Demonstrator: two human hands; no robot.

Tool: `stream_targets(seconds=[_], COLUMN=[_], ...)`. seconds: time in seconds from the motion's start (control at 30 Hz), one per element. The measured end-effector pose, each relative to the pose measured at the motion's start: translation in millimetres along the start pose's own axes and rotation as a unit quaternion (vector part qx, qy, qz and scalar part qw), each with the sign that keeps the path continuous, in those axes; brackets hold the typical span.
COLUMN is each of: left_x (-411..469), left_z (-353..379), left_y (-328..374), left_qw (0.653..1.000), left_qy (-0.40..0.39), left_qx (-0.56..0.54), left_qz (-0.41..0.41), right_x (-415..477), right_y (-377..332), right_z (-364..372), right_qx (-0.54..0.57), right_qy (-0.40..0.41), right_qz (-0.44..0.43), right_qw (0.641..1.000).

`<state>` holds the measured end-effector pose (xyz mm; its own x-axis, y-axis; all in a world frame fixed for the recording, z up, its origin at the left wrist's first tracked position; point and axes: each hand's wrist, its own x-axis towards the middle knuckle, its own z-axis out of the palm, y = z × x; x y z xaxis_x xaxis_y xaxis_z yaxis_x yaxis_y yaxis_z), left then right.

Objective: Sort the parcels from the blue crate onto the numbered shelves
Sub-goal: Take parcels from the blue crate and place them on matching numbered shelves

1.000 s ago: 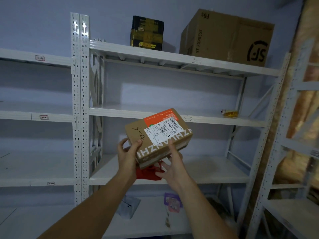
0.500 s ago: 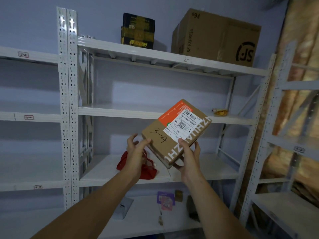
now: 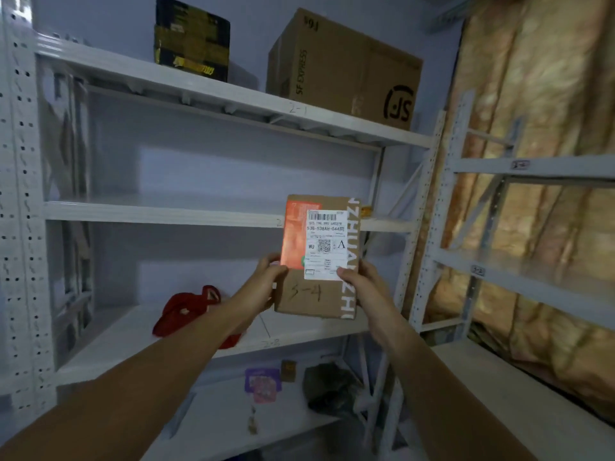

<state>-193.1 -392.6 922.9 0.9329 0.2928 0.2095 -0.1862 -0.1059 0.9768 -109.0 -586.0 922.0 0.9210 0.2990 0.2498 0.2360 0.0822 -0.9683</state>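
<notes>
Both hands are gripping the parcel (image 3: pixel 311 296) by its lower half. The left hand (image 3: pixel 266 284) is curling round the left edge with its thumb lying on the front. The right hand (image 3: pixel 362 287) is clasping the right edge, its thumb pressing on the bottom corner of the white shipping label (image 3: pixel 326 244). The fingers of both are hiding behind the cardboard.

Half a second ago the parcel was tilting diagonally, with the left hand's fingers spread and only touching its corner. Now it is standing upright and facing the camera, with the handwritten "3-4" reading the right way up below the label. The orange patch (image 3: pixel 294 234) is glowing along the upper left. The view is also sitting closer and further right, so more of the right-hand rack (image 3: pixel 532 168) is showing.

The parcel is hanging in the air in front of the middle rack (image 3: pixel 166 212), touching no shelf, its top crossing the second shelf's front edge. Below and to the left, a red bag (image 3: pixel 186 311) is lying on the third shelf. On the top shelf, marked 2-1, a black-and-yellow box (image 3: pixel 191 34) and a large SF Express carton (image 3: pixel 342 68) are standing apart.
</notes>
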Motion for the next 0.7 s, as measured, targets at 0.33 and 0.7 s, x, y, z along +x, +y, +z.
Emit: stream_targets(seconds=[0.33,0.7], left_x=[21.2,-75.9], left_z=[125.8,344.8], left_y=[-15.3,-10.1], left_qw=[0.994,0.945], left_qy=[-0.062,-0.289], left_qx=[-0.004,-0.123], left_qz=[0.085,0.092], right_x=[-20.6,-200.4], right_y=[13.1,-23.3], right_z=[-84.0,-244.0], right_qx=[-0.035,-0.077], right_qy=[0.113,0.366], right_qz=[0.031,0.027], right_qw=[0.992,0.927])
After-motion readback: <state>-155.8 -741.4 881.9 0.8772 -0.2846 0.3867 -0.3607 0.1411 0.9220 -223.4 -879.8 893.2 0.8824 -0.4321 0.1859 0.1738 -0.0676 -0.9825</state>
